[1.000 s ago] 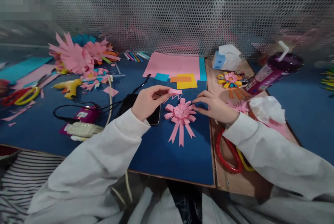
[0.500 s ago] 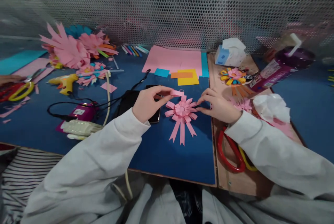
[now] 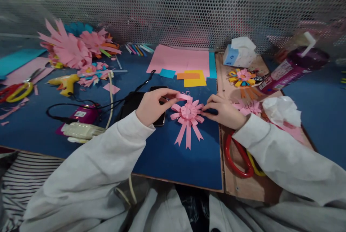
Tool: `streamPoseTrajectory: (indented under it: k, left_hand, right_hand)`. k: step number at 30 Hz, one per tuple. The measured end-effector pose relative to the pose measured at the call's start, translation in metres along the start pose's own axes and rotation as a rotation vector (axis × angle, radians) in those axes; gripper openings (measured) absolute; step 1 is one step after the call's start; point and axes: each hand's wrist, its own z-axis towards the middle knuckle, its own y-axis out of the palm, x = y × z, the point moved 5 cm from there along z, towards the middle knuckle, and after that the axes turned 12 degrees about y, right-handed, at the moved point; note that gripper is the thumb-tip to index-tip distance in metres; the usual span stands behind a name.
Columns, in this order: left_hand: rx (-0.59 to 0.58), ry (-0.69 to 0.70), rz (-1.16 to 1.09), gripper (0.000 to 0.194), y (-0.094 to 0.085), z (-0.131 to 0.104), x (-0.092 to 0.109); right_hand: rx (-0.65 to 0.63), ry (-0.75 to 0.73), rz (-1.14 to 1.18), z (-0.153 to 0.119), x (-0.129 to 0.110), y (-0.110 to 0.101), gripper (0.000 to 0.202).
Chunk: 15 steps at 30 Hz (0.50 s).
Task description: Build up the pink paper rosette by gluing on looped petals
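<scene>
Paper flower point(image 3: 188, 113): where is it to be found?

On the blue table point(image 3: 178, 163), between the two hands, with its three notched tails turned toward the person's body.

What is held by the left hand point(image 3: 151, 107)?

A pink paper strip point(image 3: 184, 97) is pinched between thumb and fingertips, closed tightly upon it. A thin pale loop can be seen at its upper edge, too small to be made out. Whether strip and flower are joined cannot be told.

And by the right hand point(image 3: 223, 111)?

Its fingers are bent, with thumb and forefinger held close together at the flower's right petals. Whether a petal is gripped cannot be told.

What is covered nearby?

A phone point(image 3: 161, 120) is partly hidden by the left hand. A red loop point(image 3: 227, 154) and a yellow loop point(image 3: 255, 166) are overlapped by the right sleeve point(image 3: 270, 143), so what they are attached to is concealed.

And farther out?

Striped cloth point(image 3: 32, 178) is cut off at the left edge. Shapes behind the metal mesh point(image 3: 173, 8) are blurred.
</scene>
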Motion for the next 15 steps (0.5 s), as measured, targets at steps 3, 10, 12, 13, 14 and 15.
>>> streamPoseTrajectory:
  k: [3, 10, 12, 13, 14, 15]
  left_hand:
    - [-0.004, -0.015, 0.006, 0.023, 0.001, 0.000, -0.001]
    - [-0.014, -0.015, -0.013, 0.024, 0.002, 0.000, -0.004]
    - [-0.025, -0.045, -0.044, 0.024, 0.002, 0.000, -0.004]
    - [-0.030, -0.067, -0.066, 0.024, 0.002, 0.000, -0.005]
    - [-0.036, -0.090, -0.092, 0.024, 0.002, 0.000, -0.005]
    - [-0.039, -0.113, -0.118, 0.025, 0.003, 0.000, -0.005]
  right_hand:
    - [0.014, 0.008, 0.008, 0.000, 0.001, 0.000, 0.016]
    - [0.052, -0.046, -0.040, -0.001, -0.006, -0.001, 0.017]
    - [0.091, -0.080, -0.094, -0.002, -0.009, -0.002, 0.020]
    - [0.112, -0.100, -0.123, -0.003, -0.010, -0.003, 0.021]
    - [0.131, -0.121, -0.150, -0.004, -0.012, -0.003, 0.021]
    - [0.145, -0.145, -0.172, -0.005, -0.013, -0.003, 0.020]
